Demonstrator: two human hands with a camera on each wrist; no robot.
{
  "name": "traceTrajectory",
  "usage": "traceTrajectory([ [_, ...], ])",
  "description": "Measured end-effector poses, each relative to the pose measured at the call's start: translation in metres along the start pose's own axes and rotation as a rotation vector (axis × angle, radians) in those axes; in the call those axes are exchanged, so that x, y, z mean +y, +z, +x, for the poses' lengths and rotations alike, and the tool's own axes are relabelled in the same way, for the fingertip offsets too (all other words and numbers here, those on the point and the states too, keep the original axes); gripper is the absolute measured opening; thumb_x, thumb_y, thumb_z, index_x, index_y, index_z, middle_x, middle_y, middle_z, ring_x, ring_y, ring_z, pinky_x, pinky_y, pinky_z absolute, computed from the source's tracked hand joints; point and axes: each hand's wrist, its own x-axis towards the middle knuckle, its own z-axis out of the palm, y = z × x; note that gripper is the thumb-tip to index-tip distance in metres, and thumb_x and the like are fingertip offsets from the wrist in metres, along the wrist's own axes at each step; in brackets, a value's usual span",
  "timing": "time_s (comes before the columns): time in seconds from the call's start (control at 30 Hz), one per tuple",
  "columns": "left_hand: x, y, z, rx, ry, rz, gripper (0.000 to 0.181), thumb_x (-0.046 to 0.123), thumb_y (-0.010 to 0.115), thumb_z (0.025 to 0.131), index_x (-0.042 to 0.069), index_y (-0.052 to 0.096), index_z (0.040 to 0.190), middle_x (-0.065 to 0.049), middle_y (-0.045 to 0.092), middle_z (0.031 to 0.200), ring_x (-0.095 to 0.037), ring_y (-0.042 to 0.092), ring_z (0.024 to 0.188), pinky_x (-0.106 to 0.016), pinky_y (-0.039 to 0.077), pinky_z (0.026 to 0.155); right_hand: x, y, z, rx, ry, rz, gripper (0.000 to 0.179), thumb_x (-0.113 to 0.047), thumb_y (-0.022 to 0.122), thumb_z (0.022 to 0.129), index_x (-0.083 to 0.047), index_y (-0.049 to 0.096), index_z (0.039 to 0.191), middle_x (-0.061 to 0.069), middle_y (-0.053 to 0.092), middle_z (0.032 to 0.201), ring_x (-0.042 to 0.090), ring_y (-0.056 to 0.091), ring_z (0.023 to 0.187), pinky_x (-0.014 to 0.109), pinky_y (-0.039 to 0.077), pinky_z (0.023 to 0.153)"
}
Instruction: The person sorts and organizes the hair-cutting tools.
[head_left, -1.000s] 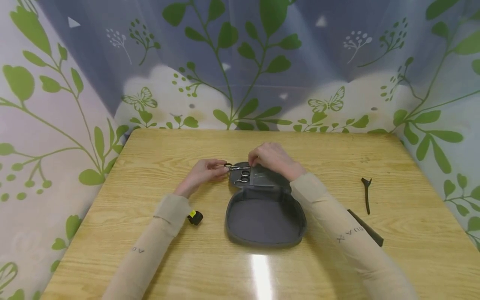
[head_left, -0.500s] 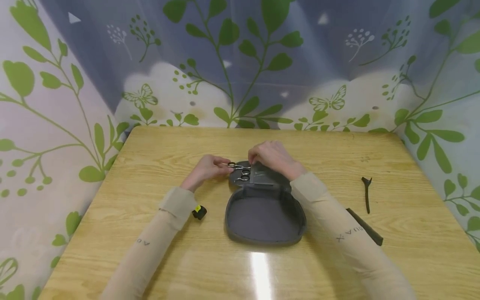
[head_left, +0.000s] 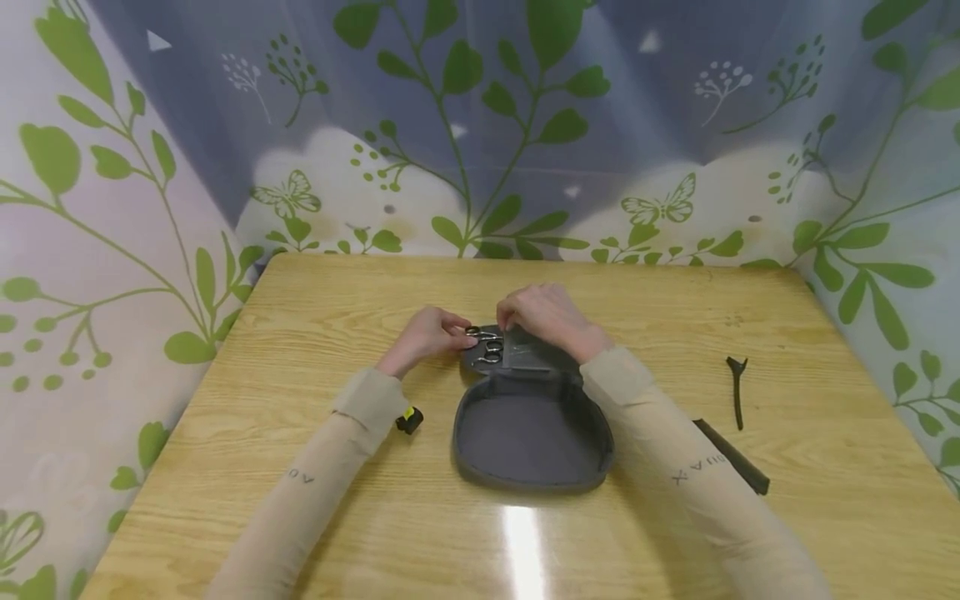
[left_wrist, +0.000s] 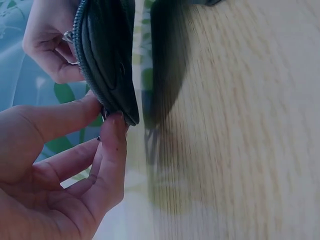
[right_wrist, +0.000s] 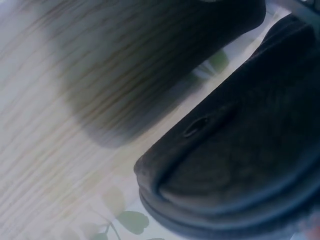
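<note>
A dark grey zip case lies unfolded on the table, its lid towards the back. My left hand pinches a pair of scissors by the finger rings at the lid's left edge. Their blades run towards the clear pocket inside the lid. Just below, another pair of scissors sits with its rings sticking out of the pocket. My right hand pinches the pocket's upper edge, its fingertips partly hidden. In the left wrist view, thumb and fingers meet at the case's zipped edge.
A black hair clip and a black comb lie to the right. Beside the left sleeve is a small black item with a yellow patch. Patterned curtains hang around the wooden table.
My left hand has moved right with the scissors, bringing them further over the lid towards the pocket. My right hand has kept its place at the pocket's edge.
</note>
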Motion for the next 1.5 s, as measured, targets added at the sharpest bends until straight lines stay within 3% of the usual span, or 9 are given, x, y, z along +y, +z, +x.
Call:
traceTrajectory([
  [0.23, 0.002, 0.004, 0.004, 0.003, 0.03, 0.085, 0.042, 0.029, 0.077, 0.092, 0.008, 0.071, 0.127, -0.013, 0.075, 0.111, -0.02, 0.069, 0.094, -0.029, 0.053, 0.077, 0.001, 0.002, 0.0, -0.004, -0.007, -0.001, 0.006, -0.024, 0.075, 0.09, -0.025, 0.076, 0.084, -0.012, 0.075, 0.09, 0.012, 0.068, 0.075, 0.037, 0.052, 0.063],
  [0.4, 0.003, 0.007, 0.004, -0.004, 0.049, 0.073, 0.041, 0.029, 0.076, 0.093, 0.009, 0.071, 0.129, -0.013, 0.075, 0.108, -0.018, 0.067, 0.081, -0.025, 0.048, 0.066, 0.001, 0.002, 0.0, 0.001, -0.001, 0.003, 0.006, -0.025, 0.076, 0.09, -0.024, 0.076, 0.084, -0.011, 0.075, 0.089, 0.012, 0.068, 0.075, 0.038, 0.052, 0.063],
  [0.47, 0.003, 0.007, 0.004, -0.018, 0.043, 0.049, 0.042, 0.029, 0.074, 0.095, 0.008, 0.069, 0.131, -0.014, 0.073, 0.114, -0.02, 0.068, 0.085, -0.027, 0.05, 0.069, 0.001, 0.002, 0.0, 0.004, -0.003, 0.002, 0.006, -0.025, 0.076, 0.09, -0.024, 0.076, 0.084, -0.011, 0.075, 0.088, 0.012, 0.068, 0.074, 0.038, 0.052, 0.062],
  [0.6, 0.005, 0.006, 0.003, -0.034, 0.037, 0.015, 0.04, 0.024, 0.069, 0.099, 0.005, 0.066, 0.134, -0.015, 0.069, 0.128, -0.026, 0.067, 0.107, -0.035, 0.055, 0.087, 0.001, 0.002, -0.001, 0.006, -0.003, -0.002, 0.005, -0.023, 0.076, 0.09, -0.025, 0.076, 0.085, -0.011, 0.075, 0.088, 0.013, 0.067, 0.073, 0.037, 0.051, 0.061],
  [0.7, 0.006, 0.006, 0.004, -0.022, 0.048, -0.007, 0.036, 0.016, 0.069, 0.098, 0.004, 0.067, 0.132, -0.015, 0.07, 0.125, -0.027, 0.066, 0.114, -0.038, 0.054, 0.094, 0.002, 0.002, -0.001, 0.008, -0.001, 0.002, 0.005, -0.022, 0.076, 0.09, -0.024, 0.076, 0.085, -0.011, 0.075, 0.087, 0.013, 0.067, 0.073, 0.037, 0.051, 0.061],
  [0.97, 0.006, 0.009, 0.008, 0.021, 0.115, 0.012, 0.031, 0.013, 0.069, 0.098, 0.004, 0.069, 0.128, -0.013, 0.075, 0.114, -0.025, 0.072, 0.105, -0.033, 0.057, 0.087, 0.001, 0.003, 0.0, 0.004, 0.005, -0.003, 0.005, -0.022, 0.077, 0.09, -0.024, 0.077, 0.086, -0.01, 0.075, 0.087, 0.014, 0.068, 0.074, 0.038, 0.053, 0.063],
  [1.27, 0.009, 0.011, 0.006, 0.028, 0.116, 0.008, 0.028, 0.016, 0.07, 0.098, 0.007, 0.072, 0.124, -0.012, 0.075, 0.113, -0.024, 0.072, 0.104, -0.032, 0.057, 0.082, 0.002, 0.005, 0.001, -0.007, 0.006, -0.024, 0.007, -0.021, 0.077, 0.089, -0.025, 0.076, 0.084, -0.011, 0.074, 0.085, 0.013, 0.066, 0.072, 0.037, 0.051, 0.06],
  [1.5, 0.01, 0.009, 0.002, 0.0, 0.096, -0.015, 0.026, 0.013, 0.069, 0.098, 0.004, 0.072, 0.122, -0.015, 0.074, 0.114, -0.026, 0.071, 0.106, -0.032, 0.056, 0.084, 0.002, 0.005, 0.001, -0.055, -0.023, 0.042, 0.006, -0.019, 0.08, 0.088, -0.024, 0.078, 0.086, -0.01, 0.076, 0.088, 0.012, 0.067, 0.076, 0.036, 0.052, 0.065],
])
